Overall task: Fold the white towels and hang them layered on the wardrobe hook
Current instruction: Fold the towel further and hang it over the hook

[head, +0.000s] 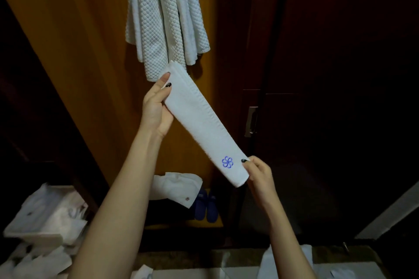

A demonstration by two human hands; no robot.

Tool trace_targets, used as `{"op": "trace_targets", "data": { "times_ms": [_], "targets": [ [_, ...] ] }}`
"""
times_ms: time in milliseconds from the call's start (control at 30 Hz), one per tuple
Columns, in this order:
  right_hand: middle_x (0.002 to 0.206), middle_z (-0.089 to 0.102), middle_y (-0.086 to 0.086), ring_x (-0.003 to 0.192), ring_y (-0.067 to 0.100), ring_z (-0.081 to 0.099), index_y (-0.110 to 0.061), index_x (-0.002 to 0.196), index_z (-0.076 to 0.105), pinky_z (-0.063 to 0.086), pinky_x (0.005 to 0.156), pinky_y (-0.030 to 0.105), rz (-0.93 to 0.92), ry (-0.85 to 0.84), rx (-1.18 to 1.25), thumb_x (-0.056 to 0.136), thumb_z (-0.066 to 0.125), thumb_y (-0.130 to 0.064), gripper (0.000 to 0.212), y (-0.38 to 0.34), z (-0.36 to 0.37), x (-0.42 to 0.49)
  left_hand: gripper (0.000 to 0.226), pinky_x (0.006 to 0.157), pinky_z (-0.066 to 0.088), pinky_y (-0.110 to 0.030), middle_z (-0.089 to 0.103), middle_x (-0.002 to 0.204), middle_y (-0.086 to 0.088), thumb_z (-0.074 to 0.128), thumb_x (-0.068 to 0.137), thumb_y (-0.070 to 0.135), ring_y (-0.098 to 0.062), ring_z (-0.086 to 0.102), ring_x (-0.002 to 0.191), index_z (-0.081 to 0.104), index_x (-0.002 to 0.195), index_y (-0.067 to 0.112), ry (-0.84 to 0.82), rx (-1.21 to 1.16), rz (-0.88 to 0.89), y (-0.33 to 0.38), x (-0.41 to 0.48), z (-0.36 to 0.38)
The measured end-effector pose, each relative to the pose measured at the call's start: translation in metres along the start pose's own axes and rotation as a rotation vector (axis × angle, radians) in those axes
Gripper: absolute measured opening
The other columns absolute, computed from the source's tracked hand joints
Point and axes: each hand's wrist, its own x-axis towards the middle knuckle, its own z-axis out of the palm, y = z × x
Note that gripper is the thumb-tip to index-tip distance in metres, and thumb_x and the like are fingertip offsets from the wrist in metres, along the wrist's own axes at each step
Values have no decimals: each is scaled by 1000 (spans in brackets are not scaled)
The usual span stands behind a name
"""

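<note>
At centre: folded towel slanting 11 to 5 o'clock.
Left hand: grips upper end.
Right hand: pinches lower end.
12 o'clock: waffle towels hang.

The wardrobe floor bears blue slippers (a pair) beside a red-marked white towel.

Blue slippers side by side; metal handle on dark door; white bags left.
</note>
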Motion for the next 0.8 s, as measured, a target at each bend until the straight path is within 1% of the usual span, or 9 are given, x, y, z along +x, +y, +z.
{"op": "trace_targets", "data": {
  "times_ms": [100,133,200,333,467,533,667,733,800],
  "targets": [
    [62,57,-13,56,-1,50,-24,76,61,39,50,15,-140,45,-112,84,61,-18,10,-6,-3,-2,33,79,56,-29,69,111,-11,48,94,-8,-18,70,96,56,124,3,67,21,55,-8,1,-2],
    [73,65,-12,64,0,58,-19,91,63,45,55,16,-167,44,-120,88,64,-13,7,-7,-5,-3,33,78,56,-29,68,112,-10,48,94,-8,-17,70,95,56,124,4,91,28,73,-11,1,-2],
    [98,71,-10,87,3,66,-15,110,66,52,69,16,-188,56,-148,94,59,-1,22,-11,-11,-4,34,78,56,-29,66,114,-9,50,94,-8,-17,70,96,56,124,7,129,60,99,-17,3,-2],
    [90,75,-7,84,3,67,-14,83,76,49,66,12,-136,67,-77,91,47,12,39,-31,-24,0,36,81,56,-29,64,113,-6,50,94,-9,-16,68,98,54,124,9,165,130,116,-28,7,-1],
    [89,70,-15,61,-5,53,-20,97,74,40,54,10,-157,-12,-223,90,59,-3,24,-50,-34,8,34,72,55,-22,64,110,-1,53,91,-11,-8,70,89,59,119,8,233,161,181,-34,12,7],
    [98,67,-5,66,0,53,-20,98,70,41,53,12,-201,38,-276,89,64,-1,22,-60,-37,20,31,69,54,-20,62,111,0,57,89,-10,-8,69,89,66,110,10,262,199,186,-36,14,7],
    [103,66,4,88,14,59,-19,92,70,46,67,19,-291,92,-350,88,63,3,23,-92,-27,51,31,69,54,-17,59,123,-6,58,87,-13,-13,65,98,72,101,11,294,248,177,-18,23,-1],
    [110,64,7,98,15,60,-20,94,71,48,77,16,-352,51,-407,88,62,5,27,-111,-14,68,33,71,54,-17,59,123,-5,55,88,-13,-10,66,95,71,105,9,305,269,202,-3,31,-3],
    [117,60,10,107,18,58,-20,102,69,47,91,23,-413,25,-432,88,61,5,30,-133,1,86,35,81,51,-20,58,123,1,54,91,-9,-6,63,94,70,112,13,311,327,210,15,41,-4]
  ]
}}
